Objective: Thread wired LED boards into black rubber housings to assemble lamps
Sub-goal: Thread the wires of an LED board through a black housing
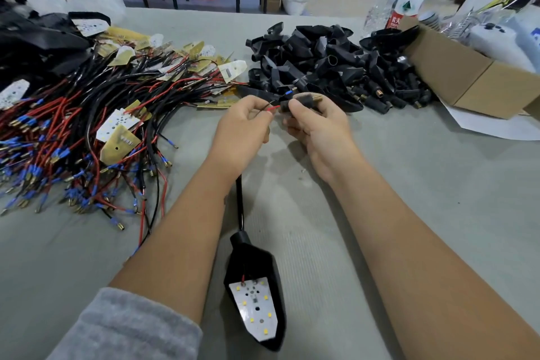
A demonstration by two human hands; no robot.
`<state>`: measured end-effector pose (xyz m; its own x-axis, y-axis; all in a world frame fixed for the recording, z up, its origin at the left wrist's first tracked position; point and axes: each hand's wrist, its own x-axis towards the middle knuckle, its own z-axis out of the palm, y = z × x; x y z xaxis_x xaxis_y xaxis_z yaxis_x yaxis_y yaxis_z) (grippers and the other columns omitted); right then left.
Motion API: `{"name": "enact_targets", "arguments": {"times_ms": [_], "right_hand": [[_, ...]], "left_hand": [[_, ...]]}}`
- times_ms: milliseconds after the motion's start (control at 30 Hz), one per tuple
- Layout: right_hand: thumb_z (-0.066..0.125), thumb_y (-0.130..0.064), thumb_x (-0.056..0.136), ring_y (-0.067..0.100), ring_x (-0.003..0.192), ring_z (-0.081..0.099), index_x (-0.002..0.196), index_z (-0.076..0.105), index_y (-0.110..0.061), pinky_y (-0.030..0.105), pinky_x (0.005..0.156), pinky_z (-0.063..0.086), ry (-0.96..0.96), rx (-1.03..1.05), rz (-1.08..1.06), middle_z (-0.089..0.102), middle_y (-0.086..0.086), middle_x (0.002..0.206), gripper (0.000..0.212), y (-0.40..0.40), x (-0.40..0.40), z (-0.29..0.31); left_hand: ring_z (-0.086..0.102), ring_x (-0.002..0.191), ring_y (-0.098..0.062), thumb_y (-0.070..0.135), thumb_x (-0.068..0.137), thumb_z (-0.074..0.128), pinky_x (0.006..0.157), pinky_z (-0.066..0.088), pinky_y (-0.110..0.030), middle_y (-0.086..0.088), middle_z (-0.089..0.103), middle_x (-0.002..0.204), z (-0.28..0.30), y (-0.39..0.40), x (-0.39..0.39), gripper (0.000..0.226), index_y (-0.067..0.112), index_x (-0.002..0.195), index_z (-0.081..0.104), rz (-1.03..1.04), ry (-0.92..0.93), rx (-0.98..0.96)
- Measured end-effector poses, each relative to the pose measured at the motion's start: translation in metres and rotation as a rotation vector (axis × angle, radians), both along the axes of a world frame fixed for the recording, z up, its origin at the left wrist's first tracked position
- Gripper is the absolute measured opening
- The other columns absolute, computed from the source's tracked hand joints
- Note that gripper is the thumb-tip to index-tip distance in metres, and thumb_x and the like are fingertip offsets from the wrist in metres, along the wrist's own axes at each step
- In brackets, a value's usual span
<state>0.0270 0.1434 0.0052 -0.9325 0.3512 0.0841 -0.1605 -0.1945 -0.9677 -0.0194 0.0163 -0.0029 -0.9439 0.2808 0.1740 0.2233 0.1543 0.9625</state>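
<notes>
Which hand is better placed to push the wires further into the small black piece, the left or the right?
Probably the left. The left hand already pinches the red wire right at the mouth of the small black base, while the right hand grips that base and steadies it.

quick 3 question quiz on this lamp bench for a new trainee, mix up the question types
1. True or false: the left hand pinches a red wire.
2. The right hand grips a small black piece with what at its far end? A) a brass threaded tip B) a white plug C) a blue sleeve
3. Fill in: the housing lying between the forearms already holds a white ____ board.

Key: 1 true. 2 A, the brass tip. 3 LED, the LED board with the black cable running from the housing up towards the hands.
</notes>
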Motion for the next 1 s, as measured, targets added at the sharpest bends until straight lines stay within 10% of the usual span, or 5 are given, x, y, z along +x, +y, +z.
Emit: {"name": "enact_targets", "arguments": {"times_ms": [467,1000], "right_hand": [[0.068,-0.022,0.089,0.008,0.067,0.060,0.090,0.070,-0.018,0.026,0.070,0.047,-0.077,0.249,0.070,0.070,-0.007,0.075,0.004,-0.004,0.000,-0.004],[0.049,-0.023,0.102,0.014,0.062,0.065,0.093,0.066,-0.015,0.024,0.065,0.055,-0.003,-0.052,0.046,0.067,0.000,0.076,0.021,-0.005,0.003,0.001]], "left_hand": [[0.038,0.062,-0.013,0.015,0.091,0.041,0.060,0.030,-0.031,0.005,0.048,0.077,0.004,0.008,0.008,0.018,0.026,0.080,0.052,0.178,-0.087,0.180],[0.054,0.067,-0.005,0.016,0.101,0.042,0.061,0.047,-0.026,0.004,0.059,0.081,0.002,0.013,0.014,0.020,0.027,0.090,0.055,0.075,0.002,0.098]]}}
